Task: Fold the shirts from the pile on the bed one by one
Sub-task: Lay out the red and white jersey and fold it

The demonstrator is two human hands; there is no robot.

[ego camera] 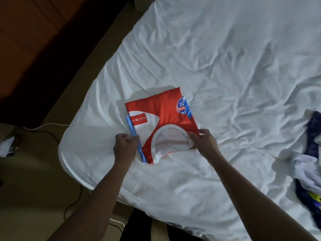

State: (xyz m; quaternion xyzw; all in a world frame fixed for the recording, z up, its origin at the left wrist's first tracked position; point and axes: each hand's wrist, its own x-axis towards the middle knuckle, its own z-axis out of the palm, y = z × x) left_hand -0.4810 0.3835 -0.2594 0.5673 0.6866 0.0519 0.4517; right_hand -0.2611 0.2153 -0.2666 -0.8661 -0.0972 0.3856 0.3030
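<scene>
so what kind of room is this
Probably a bedroom: a bed with a rumpled white sheet fills the view, a folded red shirt lies on it, and more clothes sit at its right edge.

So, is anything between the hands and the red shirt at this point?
Nothing visible: both hands are on the shirt. The left hand grips its blue trim at the near left edge; the right hand holds the near right corner beside the collar. The pile lies apart, far right.

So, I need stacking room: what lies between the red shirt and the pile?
Head view: only bare, wrinkled bed sheet between red shirt and pile.
</scene>
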